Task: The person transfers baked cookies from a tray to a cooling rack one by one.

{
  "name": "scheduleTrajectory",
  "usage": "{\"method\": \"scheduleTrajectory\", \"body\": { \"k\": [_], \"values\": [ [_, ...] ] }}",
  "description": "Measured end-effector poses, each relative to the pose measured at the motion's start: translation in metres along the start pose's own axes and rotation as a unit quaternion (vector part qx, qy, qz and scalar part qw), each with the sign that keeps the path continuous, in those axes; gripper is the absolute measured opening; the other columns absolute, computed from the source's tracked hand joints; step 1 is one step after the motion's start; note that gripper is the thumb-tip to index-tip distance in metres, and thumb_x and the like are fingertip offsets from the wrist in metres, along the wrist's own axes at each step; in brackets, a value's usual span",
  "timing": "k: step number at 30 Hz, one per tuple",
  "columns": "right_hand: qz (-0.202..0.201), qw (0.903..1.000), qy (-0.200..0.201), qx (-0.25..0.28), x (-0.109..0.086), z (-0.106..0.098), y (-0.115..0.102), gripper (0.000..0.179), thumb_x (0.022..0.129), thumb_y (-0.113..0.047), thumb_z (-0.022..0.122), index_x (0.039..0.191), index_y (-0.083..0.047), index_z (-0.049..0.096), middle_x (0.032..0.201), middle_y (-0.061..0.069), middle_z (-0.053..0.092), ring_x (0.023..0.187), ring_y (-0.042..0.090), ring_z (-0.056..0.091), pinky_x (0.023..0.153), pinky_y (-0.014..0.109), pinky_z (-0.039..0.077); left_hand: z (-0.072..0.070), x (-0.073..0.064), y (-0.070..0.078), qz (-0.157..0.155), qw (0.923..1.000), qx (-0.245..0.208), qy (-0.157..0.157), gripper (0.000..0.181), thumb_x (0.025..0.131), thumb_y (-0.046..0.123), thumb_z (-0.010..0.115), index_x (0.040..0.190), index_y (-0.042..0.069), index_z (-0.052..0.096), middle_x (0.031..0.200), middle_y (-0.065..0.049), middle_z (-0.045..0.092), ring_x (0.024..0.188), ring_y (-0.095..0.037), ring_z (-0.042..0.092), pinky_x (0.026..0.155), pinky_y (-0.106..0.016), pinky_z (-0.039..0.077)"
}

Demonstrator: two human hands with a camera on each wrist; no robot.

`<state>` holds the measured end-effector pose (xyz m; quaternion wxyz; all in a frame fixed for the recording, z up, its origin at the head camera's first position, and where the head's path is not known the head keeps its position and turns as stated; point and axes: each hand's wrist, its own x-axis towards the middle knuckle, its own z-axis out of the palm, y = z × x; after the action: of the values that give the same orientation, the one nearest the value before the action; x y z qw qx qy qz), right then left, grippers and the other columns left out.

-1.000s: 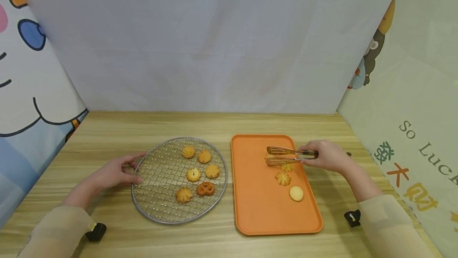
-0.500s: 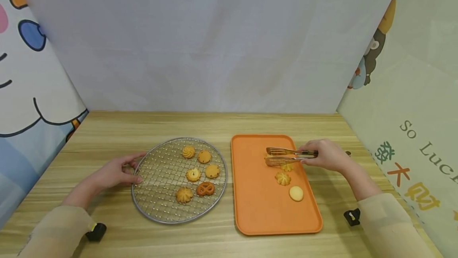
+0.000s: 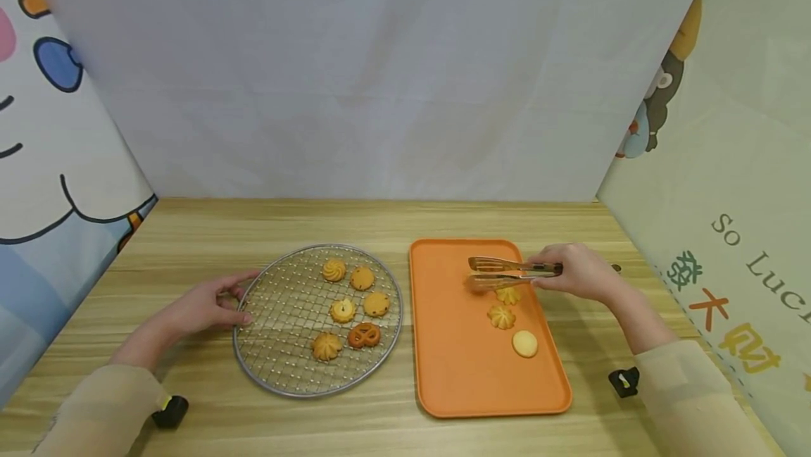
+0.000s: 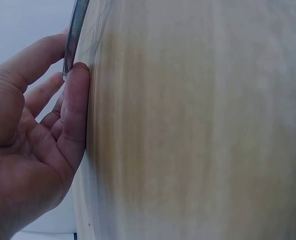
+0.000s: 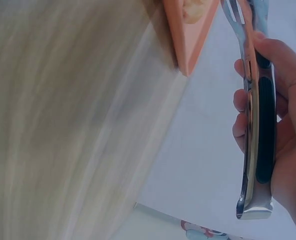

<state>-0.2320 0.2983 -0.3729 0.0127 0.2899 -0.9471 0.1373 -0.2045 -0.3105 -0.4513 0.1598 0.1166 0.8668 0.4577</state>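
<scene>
My left hand (image 3: 205, 307) holds the left edge of a round wire cooling rack (image 3: 272, 344), thumb on its rim; in the left wrist view the metal rim (image 4: 74, 42) lies between thumb and fingers. My right hand (image 3: 578, 274) grips metal food tongs (image 3: 507, 279) with dark handle pads, seen lengthwise as tongs (image 5: 260, 125) in the right wrist view. The tongs' slightly spread tips hover over the upper part of an orange tray (image 3: 469, 372). Whether a cookie sits between them I cannot tell. Just below lie flower-shaped cookies (image 3: 501, 316) and a smooth round cookie (image 3: 524, 343).
Several cookies rest on the rack's right half, among them a pretzel-shaped one (image 3: 364, 334) and a swirled one (image 3: 334, 270). Rack and tray stand side by side on a wooden table (image 3: 355, 221). A pale curtain (image 3: 380, 91) hangs behind, with printed cloths at both sides.
The tongs have lifted slightly and shifted a little left, uncovering more of the flower-shaped cookie below them. The left hand and the rack have stayed put.
</scene>
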Motion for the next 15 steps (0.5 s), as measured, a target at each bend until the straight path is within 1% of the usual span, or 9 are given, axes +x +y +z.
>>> {"method": "scheduleTrajectory", "body": {
  "k": [3, 5, 9, 12, 15],
  "values": [
    [-0.002, 1.0, 0.002, 0.002, 0.001, -0.004, -0.003, 0.031, 0.083, -0.026, 0.073, 0.11, -0.011, 0.071, 0.095, 0.002, 0.068, 0.059, 0.002, 0.048, 0.055, 0.023, 0.042, 0.0, 0.0, -0.001, 0.002, 1.0, 0.001, 0.0, 0.092, 0.074, 0.023, 0.079, 0.148, 0.006, 0.027, 0.113, -0.022, 0.046, 0.079, -0.02, 0.06, 0.069, -0.028, 0.052],
    [-0.012, 0.9999, 0.006, 0.004, 0.002, -0.007, -0.005, 0.03, 0.083, -0.025, 0.073, 0.11, -0.012, 0.071, 0.095, 0.002, 0.068, 0.057, 0.002, 0.047, 0.054, 0.023, 0.042, 0.0, 0.0, -0.001, 0.002, 1.0, 0.0, 0.0, 0.092, 0.074, 0.023, 0.079, 0.148, 0.006, 0.028, 0.113, -0.022, 0.046, 0.077, -0.019, 0.06, 0.068, -0.028, 0.052],
    [-0.028, 0.9995, 0.011, -0.005, 0.004, -0.013, -0.011, 0.028, 0.084, -0.026, 0.072, 0.11, -0.015, 0.071, 0.09, -0.002, 0.066, 0.056, 0.0, 0.044, 0.053, 0.022, 0.04, 0.0, 0.0, 0.0, 0.002, 1.0, 0.005, 0.001, 0.092, 0.074, 0.023, 0.079, 0.148, 0.007, 0.028, 0.113, -0.022, 0.046, 0.076, -0.018, 0.059, 0.067, -0.027, 0.051],
    [-0.03, 0.9995, 0.012, -0.004, 0.006, -0.019, -0.017, 0.029, 0.084, -0.026, 0.072, 0.111, -0.015, 0.07, 0.09, -0.005, 0.066, 0.055, 0.0, 0.044, 0.053, 0.022, 0.04, 0.0, 0.0, 0.0, 0.001, 1.0, 0.009, 0.002, 0.092, 0.074, 0.024, 0.079, 0.148, 0.007, 0.028, 0.113, -0.022, 0.047, 0.076, -0.018, 0.059, 0.067, -0.027, 0.051],
    [-0.029, 0.9995, 0.009, 0.006, 0.009, -0.025, -0.023, 0.03, 0.084, -0.026, 0.071, 0.112, -0.013, 0.07, 0.091, -0.004, 0.066, 0.056, 0.002, 0.045, 0.053, 0.022, 0.04, 0.0, 0.0, 0.0, 0.001, 0.9999, 0.014, 0.004, 0.092, 0.074, 0.025, 0.079, 0.148, 0.007, 0.028, 0.114, -0.022, 0.047, 0.078, -0.019, 0.059, 0.068, -0.028, 0.051]
  ]
}}
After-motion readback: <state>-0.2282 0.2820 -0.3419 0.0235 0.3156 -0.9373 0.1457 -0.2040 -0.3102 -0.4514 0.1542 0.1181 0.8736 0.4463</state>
